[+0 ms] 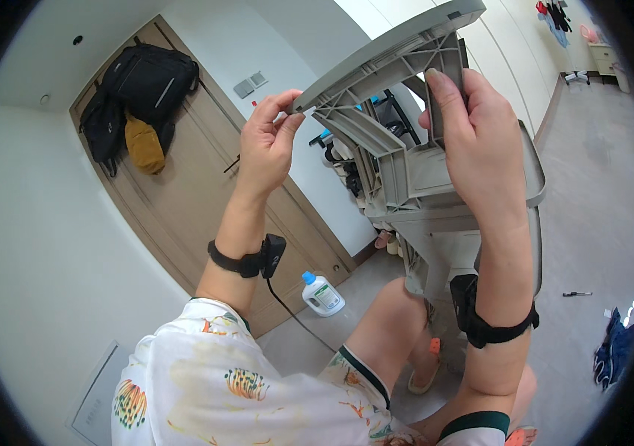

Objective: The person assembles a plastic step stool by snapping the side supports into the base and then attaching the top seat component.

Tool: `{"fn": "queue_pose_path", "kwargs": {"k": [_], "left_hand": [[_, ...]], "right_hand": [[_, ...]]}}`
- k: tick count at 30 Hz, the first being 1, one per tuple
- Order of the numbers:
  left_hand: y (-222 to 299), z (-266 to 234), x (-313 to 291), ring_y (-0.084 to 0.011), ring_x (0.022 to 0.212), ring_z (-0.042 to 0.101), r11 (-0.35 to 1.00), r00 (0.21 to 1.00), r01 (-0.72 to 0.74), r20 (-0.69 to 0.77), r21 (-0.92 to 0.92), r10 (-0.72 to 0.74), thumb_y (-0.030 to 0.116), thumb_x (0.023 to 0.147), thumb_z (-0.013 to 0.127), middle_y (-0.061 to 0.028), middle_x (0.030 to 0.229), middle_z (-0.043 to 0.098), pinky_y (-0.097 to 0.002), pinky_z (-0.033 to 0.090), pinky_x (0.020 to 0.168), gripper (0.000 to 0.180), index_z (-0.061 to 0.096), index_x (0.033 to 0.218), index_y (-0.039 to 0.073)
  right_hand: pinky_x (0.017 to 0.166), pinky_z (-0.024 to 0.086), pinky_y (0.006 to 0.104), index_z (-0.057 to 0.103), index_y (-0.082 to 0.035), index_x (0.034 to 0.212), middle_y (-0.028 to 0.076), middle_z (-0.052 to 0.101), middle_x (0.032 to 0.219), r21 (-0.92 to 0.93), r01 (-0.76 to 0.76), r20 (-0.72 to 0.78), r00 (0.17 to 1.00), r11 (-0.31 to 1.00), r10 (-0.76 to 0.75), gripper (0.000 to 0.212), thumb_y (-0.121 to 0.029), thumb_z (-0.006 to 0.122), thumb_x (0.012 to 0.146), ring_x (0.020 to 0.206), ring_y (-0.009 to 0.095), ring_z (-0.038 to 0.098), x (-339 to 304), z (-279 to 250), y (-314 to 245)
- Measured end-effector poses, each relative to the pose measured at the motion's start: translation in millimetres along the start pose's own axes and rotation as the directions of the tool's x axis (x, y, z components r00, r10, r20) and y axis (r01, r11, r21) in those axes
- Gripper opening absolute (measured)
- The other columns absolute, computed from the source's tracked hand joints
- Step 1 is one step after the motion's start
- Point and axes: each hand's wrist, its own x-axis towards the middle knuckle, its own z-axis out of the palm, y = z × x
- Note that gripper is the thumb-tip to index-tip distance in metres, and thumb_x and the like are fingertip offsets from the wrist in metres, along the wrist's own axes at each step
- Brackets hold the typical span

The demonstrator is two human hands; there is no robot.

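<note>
Currently, right of the door (202,197), I'm holding a grey plastic frame (432,177); my left hand (268,145) is pinching its upper panel (376,61), my right hand (486,145) is wrapping a strut (436,128); even support should be helping.

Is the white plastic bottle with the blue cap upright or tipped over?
Upright: the white plastic bottle stands base-down on the grey floor, its blue cap on top.

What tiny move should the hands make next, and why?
Maybe the left fingers should take a deeper hold on the grey ribbed plastic frame: they seem to pinch only one end of its tilted panel, while the right fingers hold a brace.
</note>
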Motion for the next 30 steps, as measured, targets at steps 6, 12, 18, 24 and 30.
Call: {"fn": "queue_pose_path", "kwargs": {"k": [6,12,18,24,30], "left_hand": [[19.2,6.0,4.0,-0.0157,0.087,0.053,0.972,0.995,-0.101,0.032,0.213,0.097,-0.011,0.083,0.055,-0.0045,0.094,0.058,-0.0276,0.045,0.084,0.048,0.059,0.126,0.01],[25.8,1.2,6.4,-0.0185,0.097,0.056,0.974,0.986,-0.141,0.115,0.18,0.121,-0.015,0.08,0.05,-0.0068,0.108,0.057,-0.0284,0.046,0.087,0.057,0.058,0.13,0.012],[49.0,9.3,13.2,-0.0201,0.102,0.058,0.976,0.975,-0.172,0.165,0.133,0.149,0.012,0.086,0.064,-0.0099,0.112,0.057,-0.0305,0.046,0.091,0.037,0.056,0.119,0.0],[34.9,30.7,20.8,-0.0069,0.076,0.049,0.995,0.992,0.042,-0.126,0.096,-0.03,0.028,0.098,0.056,0.0028,0.084,0.057,-0.0205,0.04,0.072,0.03,0.062,0.107,0.0],[38.3,41.5,29.6,-0.004,0.069,0.045,0.984,0.969,-0.158,-0.18,0.085,0.171,0.023,0.095,0.062,0.0038,0.08,0.056,-0.0181,0.038,0.063,0.022,0.068,0.094,0.002]], "right_hand": [[0.059,0.047,0.0389,0.061,-0.002,0.078,0.009,0.065,0.063,-0.035,-0.007,-0.005,1.0,0.999,0.007,0.032,-0.029,0.055,0.094,0.061,0.028,0.064,-2.9,-3.0,-0.4],[0.059,0.048,0.0409,0.06,-0.003,0.077,0.009,0.064,0.063,-0.034,-0.02,-0.009,1.0,0.999,0.02,0.033,-0.03,0.056,0.094,0.062,0.031,0.064,-6.7,1.5,-3.9],[0.059,0.048,0.0424,0.059,-0.002,0.078,0.013,0.063,0.063,-0.087,-0.014,-0.016,1.0,0.996,0.013,0.033,-0.03,0.055,0.095,0.062,0.034,0.063,-4.3,2.9,-4.8],[0.06,0.048,0.047,0.058,-0.001,0.077,0.019,0.063,0.064,-0.098,0.001,0.024,1.0,0.995,0.002,0.034,-0.03,0.055,0.094,0.065,0.04,0.063,-6.6,7.1,-7.8],[0.061,0.049,0.0472,0.059,-0.002,0.076,0.02,0.062,0.064,-0.154,0.017,-0.015,1.0,0.988,-0.02,0.034,-0.031,0.055,0.094,0.065,0.041,0.063,-0.9,2.9,-2.1]]}}
